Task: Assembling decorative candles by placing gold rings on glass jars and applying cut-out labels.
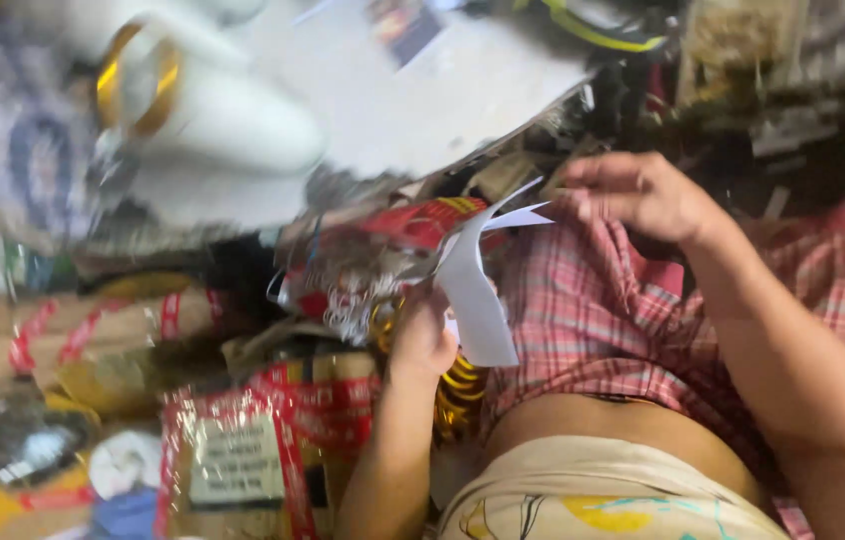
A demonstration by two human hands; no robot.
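Left hand: the left hand [421, 335], near centre, has its fingers closed on the lower part of a white paper strip [473, 295]; the forearm runs down to the 6 o'clock edge.
Paper strip: it stands nearly upright from the left hand, bent at the top, with a pointed tip aimed toward 2 o'clock, just beside the right hand; whether the two touch cannot be told.
Right hand: the right hand [638, 192], at about 1 o'clock from the strip, has its fingers curled loosely together; blur hides whether they pinch anything.
Gold bangles: a stack of gold bangles [458, 385] lies directly under the left hand, partly covered by it.
Open room: the only uncluttered stretch is the red checked cloth [583, 310] on the lap, at 3 to 4 o'clock from the strip.
Crowded side: from 7 to 10 o'clock, packets with red-trimmed clear wrapping [243, 455] and taped brown bundles [113, 325] lie close against each other.
Upper field: at 11 o'clock a white roll with a gold ring [138, 80] around it rests by a sheet of white card [443, 90].
Cut off: both forearms and the packets leave the view at the bottom edge.
Hard to make out: motion blur smears the whole view; the dark heap [743, 90] at 1 o'clock cannot be identified.
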